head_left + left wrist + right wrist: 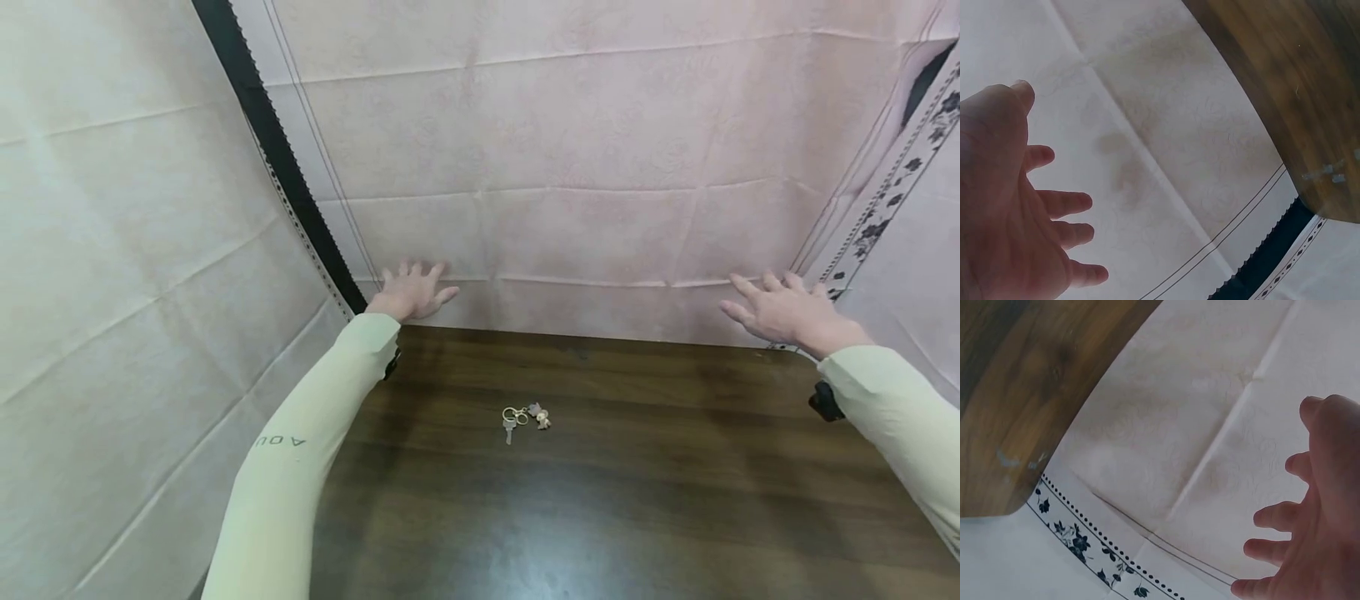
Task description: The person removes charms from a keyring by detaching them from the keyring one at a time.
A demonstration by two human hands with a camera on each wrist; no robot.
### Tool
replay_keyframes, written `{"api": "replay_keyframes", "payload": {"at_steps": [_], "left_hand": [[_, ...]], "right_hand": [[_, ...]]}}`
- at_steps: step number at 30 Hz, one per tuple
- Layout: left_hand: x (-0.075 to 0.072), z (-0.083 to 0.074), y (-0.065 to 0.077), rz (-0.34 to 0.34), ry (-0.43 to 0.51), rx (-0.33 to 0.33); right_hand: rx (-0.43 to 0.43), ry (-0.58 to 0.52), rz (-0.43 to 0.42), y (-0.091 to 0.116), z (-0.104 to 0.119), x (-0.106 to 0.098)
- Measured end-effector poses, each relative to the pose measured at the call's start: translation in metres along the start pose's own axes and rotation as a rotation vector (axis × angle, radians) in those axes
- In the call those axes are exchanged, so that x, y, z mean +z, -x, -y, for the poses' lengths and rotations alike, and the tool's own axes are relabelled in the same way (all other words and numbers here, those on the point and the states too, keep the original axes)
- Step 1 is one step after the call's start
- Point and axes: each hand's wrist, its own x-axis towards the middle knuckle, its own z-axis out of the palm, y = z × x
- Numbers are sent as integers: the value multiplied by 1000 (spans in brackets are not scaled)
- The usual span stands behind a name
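Note:
A small bunch on a ring, with a key and a little figure charm, lies on the dark wooden table. Well beyond it to the left, my left hand is stretched out above the table's far left corner, fingers spread and holding nothing. On the other side, my right hand reaches over the far right corner with its fingers apart, also holding nothing. Both wrist views show the left palm and right palm bare, away from the keys.
Pale cloth hangs behind the table as a back wall and along the left side. A floral-bordered cloth hangs at the right. A dark strip runs down the left corner.

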Motion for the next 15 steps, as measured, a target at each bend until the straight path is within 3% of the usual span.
{"api": "replay_keyframes", "payload": {"at_steps": [15], "left_hand": [[13, -11, -2, -10, -1, 19]], "right_hand": [[-28, -11, 2, -2, 30, 12]]}}
